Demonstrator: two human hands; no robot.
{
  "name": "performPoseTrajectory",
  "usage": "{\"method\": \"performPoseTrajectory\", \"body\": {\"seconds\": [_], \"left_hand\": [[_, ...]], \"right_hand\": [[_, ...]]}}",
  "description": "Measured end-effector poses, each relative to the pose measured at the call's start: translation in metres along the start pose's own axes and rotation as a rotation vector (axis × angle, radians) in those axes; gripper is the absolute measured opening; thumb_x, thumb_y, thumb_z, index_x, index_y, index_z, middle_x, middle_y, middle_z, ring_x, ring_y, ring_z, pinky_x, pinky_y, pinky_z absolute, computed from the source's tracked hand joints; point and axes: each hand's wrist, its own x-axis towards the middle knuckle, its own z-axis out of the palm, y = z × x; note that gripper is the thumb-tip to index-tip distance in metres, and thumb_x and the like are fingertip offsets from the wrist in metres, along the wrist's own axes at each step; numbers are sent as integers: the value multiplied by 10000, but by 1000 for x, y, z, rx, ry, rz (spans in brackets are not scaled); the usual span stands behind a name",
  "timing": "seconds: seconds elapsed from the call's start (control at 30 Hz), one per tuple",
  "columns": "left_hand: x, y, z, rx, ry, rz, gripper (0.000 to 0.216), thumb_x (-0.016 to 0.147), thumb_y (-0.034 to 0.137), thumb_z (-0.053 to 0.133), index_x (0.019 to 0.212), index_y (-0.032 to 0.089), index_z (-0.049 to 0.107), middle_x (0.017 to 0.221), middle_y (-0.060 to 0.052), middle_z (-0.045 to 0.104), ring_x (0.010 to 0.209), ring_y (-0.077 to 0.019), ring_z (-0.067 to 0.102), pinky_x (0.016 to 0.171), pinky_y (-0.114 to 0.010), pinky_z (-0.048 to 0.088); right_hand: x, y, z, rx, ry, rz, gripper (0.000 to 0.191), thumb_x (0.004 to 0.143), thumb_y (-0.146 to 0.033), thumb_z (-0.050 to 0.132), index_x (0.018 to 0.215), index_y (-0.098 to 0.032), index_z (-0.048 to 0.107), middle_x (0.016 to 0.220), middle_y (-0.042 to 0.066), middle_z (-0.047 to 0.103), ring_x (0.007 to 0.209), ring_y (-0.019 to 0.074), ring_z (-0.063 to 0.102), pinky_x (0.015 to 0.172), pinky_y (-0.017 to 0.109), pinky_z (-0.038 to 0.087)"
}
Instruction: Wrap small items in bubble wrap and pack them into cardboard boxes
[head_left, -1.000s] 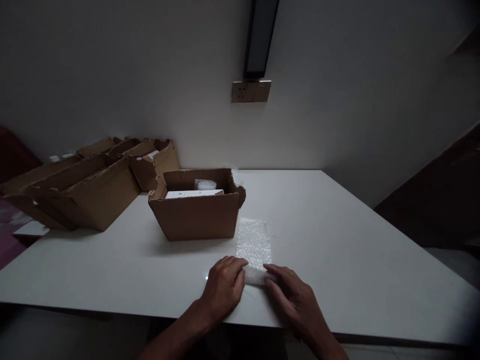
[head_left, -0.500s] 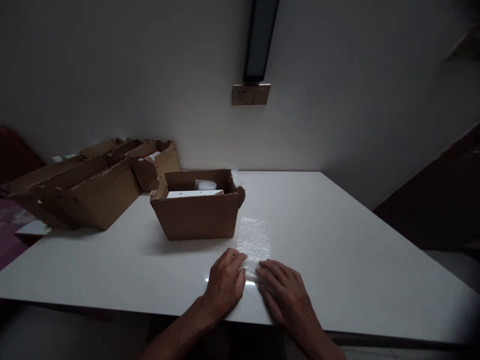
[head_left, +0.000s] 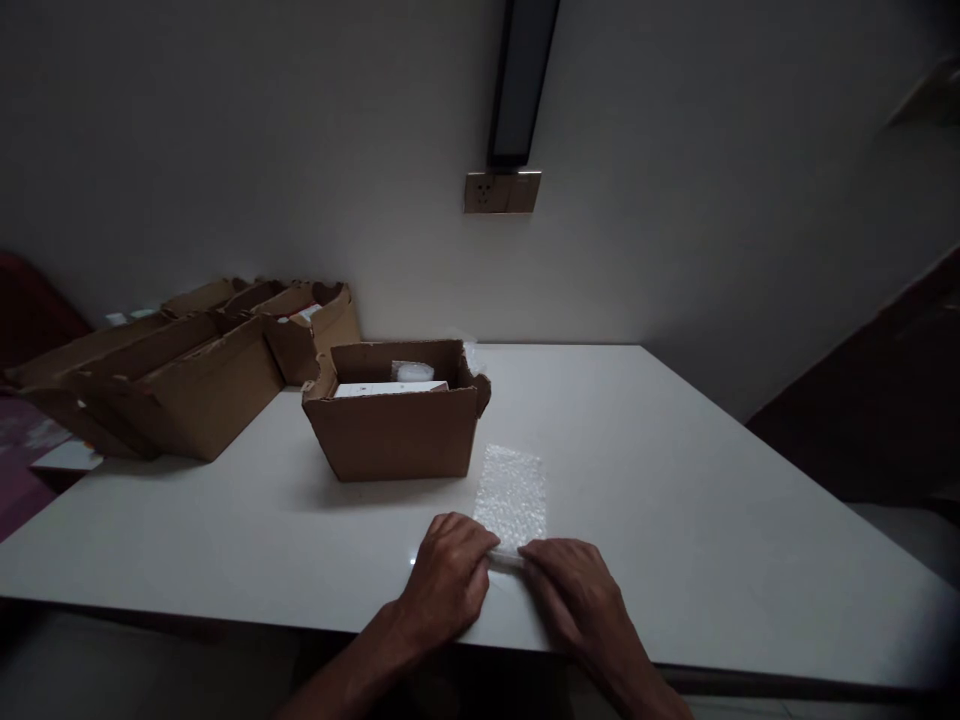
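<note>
A small sheet of clear bubble wrap point(head_left: 513, 490) lies flat on the white table, its near edge folded or rolled into a narrow strip. My left hand point(head_left: 452, 570) grips the left end of that strip, fingers closed together. On the right end, my right hand point(head_left: 574, 590) pinches it with the fingertips. Whether anything sits inside the fold, I cannot tell. Just beyond and left of the wrap stands an open cardboard box point(head_left: 401, 435), holding a white box point(head_left: 390, 389) and a piece of bubble wrap point(head_left: 413, 372).
More open cardboard boxes point(head_left: 225, 400) crowd the left side of the table point(head_left: 697, 530). A wall socket point(head_left: 501, 192) sits above the back edge, below a dark hanging panel point(head_left: 521, 80). The table's front edge runs just below my hands.
Both hands have drawn slightly towards me, and the bubble wrap has slid nearer with them. Its near edge now shows as a tighter fold between my fingers.
</note>
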Motion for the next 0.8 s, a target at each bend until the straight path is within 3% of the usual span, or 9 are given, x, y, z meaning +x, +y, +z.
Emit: {"method": "performPoseTrajectory", "body": {"seconds": [0.2, 0.3, 0.53, 0.67, 0.8], "left_hand": [[-1, 1, -2, -84, 26, -108, 294, 814, 93, 535, 1078, 156, 649, 945, -82, 708, 900, -243, 606, 818, -419, 481], [3, 1, -1, -79, 17, -144, 280, 851, 120, 529, 1100, 172, 645, 961, -73, 712, 909, -241, 610, 830, -415, 486], [15, -2, 4, 3, -5, -169, 269, 881, 107, 503, 1107, 182, 627, 1004, -67, 700, 946, -238, 617, 876, -417, 508], [19, -1, 9, 83, -17, -165, 280, 883, 87, 480, 1100, 197, 619, 994, -63, 680, 943, -236, 604, 874, -420, 515], [17, 3, 8, 127, 7, -146, 264, 858, 81, 509, 1073, 189, 620, 1033, -76, 650, 977, -245, 571, 895, -438, 505]], "right_hand": [[-2, 0, -1, 130, -65, 225, 228, 962, -314, 500, 1020, -220, 699, 912, 82, 753, 820, 232, 693, 709, 390, 568], [-2, 2, 2, 130, -37, 254, 226, 962, -313, 506, 1040, -220, 697, 925, 76, 755, 830, 228, 697, 706, 379, 578], [-4, 3, 0, -59, 144, 33, 246, 918, -190, 564, 1154, -210, 629, 1129, 106, 685, 1019, 233, 643, 829, 383, 528], [-4, 2, 0, -171, 39, -116, 269, 879, -127, 558, 1123, -206, 640, 1188, 102, 672, 1097, 257, 603, 866, 408, 473], [-1, 3, 5, -221, -34, -102, 259, 891, -103, 515, 1093, -191, 651, 1132, 93, 705, 1058, 251, 617, 843, 396, 457]]}}
